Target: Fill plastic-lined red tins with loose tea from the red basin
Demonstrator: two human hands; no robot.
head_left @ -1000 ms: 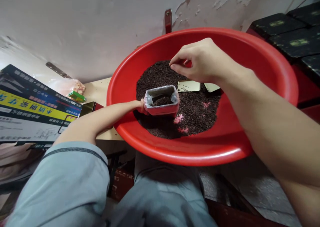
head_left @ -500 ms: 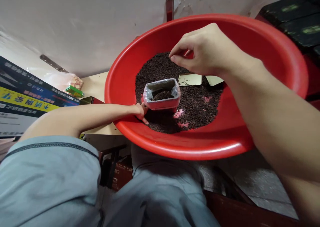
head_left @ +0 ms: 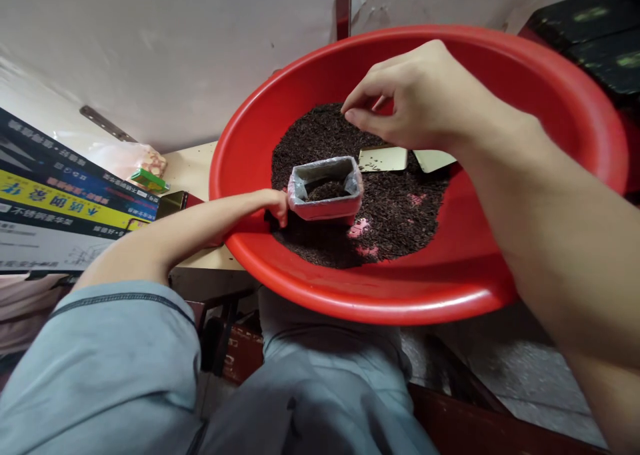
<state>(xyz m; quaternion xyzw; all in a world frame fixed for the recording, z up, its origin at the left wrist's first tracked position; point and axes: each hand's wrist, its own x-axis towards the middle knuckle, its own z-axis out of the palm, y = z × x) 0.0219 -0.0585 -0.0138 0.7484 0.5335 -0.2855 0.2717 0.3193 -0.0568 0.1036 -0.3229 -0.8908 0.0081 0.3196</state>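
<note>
A small pinkish box (head_left: 327, 209) with a crinkled silvery liner stands in the dark dried leaves (head_left: 400, 225), which look like loose tea. More of the dark leaves lie inside the box. At the box's left side is my left hand (head_left: 277, 205), its fingers curled down and partly hidden, so what they hold does not show. My right hand (head_left: 400, 98) hovers over the leaves, above and right of the box. Its thumb and forefinger meet in a pinch; anything between them is too small to make out.
The leaves spread across a wide red plastic basin (head_left: 370, 303). Two pale, shallow rectangular pieces (head_left: 383, 159) lie on them under my right hand. Printed cartons (head_left: 65, 188) and a plastic bag (head_left: 145, 161) are at left. Black packages (head_left: 583, 25) sit at upper right.
My left hand has drawn slightly up and left, and its spread fingers have curled in beside the box. My right hand keeps its pinch in nearly the same place.
</note>
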